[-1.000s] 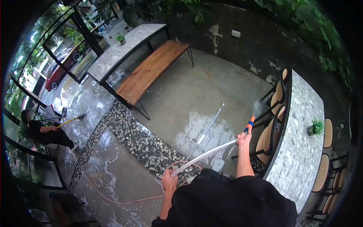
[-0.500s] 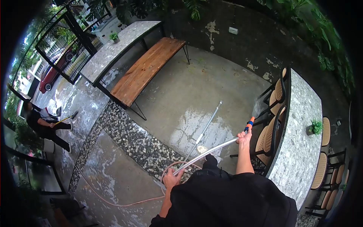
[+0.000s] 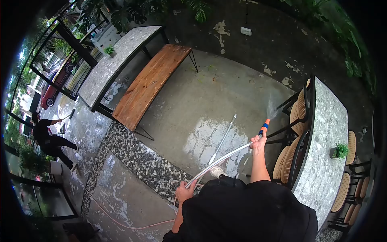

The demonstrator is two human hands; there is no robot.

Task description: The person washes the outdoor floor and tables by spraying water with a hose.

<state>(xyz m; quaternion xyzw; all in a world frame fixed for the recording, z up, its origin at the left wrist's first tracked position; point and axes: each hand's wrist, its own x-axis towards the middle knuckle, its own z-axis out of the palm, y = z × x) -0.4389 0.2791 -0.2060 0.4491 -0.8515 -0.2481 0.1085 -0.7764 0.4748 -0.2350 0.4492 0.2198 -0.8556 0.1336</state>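
Note:
My right hand [image 3: 258, 142] is closed around the back end of an orange and blue hose nozzle [image 3: 265, 126]. A fan of water [image 3: 272, 108] sprays from its tip toward the floor by the wall. The pale hose [image 3: 227, 156] runs back from the nozzle to my left hand [image 3: 185, 192], whose fingers are wrapped round it. Below that hand a pinkish length of hose [image 3: 121, 224] trails across the ground. A long metal pole [image 3: 223, 139] lies on the wet floor ahead of my shoe [image 3: 217, 172].
To the right stands a terrazzo table [image 3: 320, 161] with woven-back chairs [image 3: 299, 113] and a potted plant [image 3: 340, 151]. A wooden bench [image 3: 155, 82] and another table [image 3: 125, 56] are ahead left. A pebble strip [image 3: 141, 165] crosses the floor. A person [image 3: 50, 139] holds a brush [image 3: 71, 114] far left.
My view has shifted slightly. The nozzle has tilted a little, its spray showing more plainly along the floor. The person at left has swung the brush up and away.

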